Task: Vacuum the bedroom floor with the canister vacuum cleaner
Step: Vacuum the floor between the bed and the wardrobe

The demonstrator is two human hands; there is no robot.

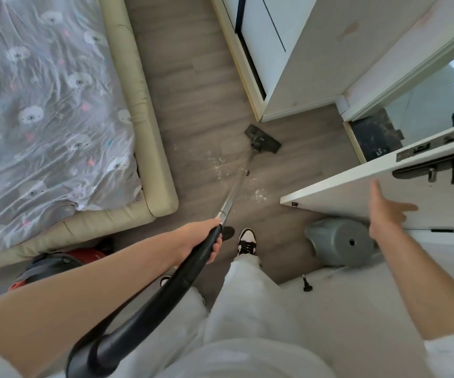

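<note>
My left hand (202,241) grips the black handle of the vacuum wand (235,186), whose metal tube runs forward to the dark floor head (262,139) on the grey wood floor (201,105). White debris (221,162) lies scattered beside the tube, with another patch of crumbs (260,195) to its right. The black hose (144,317) curves back under my left arm. Behind that arm, by the bed corner, sits the red canister (64,259). My right hand (386,211) is raised with straight fingers near the white door (384,186), holding nothing.
A bed (56,105) with a cream padded frame fills the left. A white wardrobe (288,50) stands ahead on the right. The open door edge juts in from the right above a grey round stool (340,241). A black doorstop (307,285) stands on the floor.
</note>
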